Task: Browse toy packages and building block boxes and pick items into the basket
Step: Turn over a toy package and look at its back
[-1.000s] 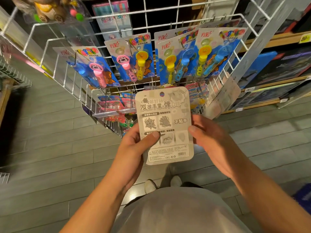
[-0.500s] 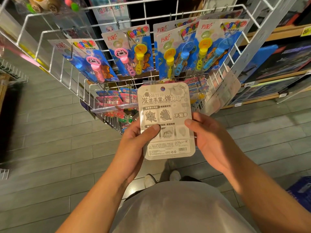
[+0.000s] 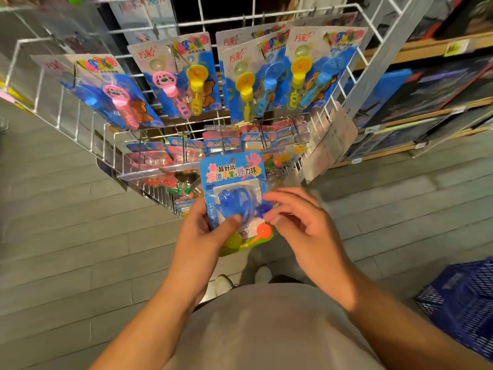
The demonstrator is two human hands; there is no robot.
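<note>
White wire display rack filled the upper view, hung with bubble-wand cards; wooden shelving stood at right. Blue basket sat on the grey floor at lower right, well apart from the hands. Toy package, a blue blister card showing a sticky hand and small balls, was held front-up just below the rack's lower tier. Left hand gripped its lower left edge, thumb pressed on the blister face. Right hand was near the right edge with fingers loosely curled and blurred; contact with the card could not be confirmed. Judged: card light, thin, somewhat bendy, plastic bubble slick and crushable; best taken by the cardboard margin, not the bubble. Hooks and wire ends lay close above; open room lay rightward and down toward the basket.
</note>
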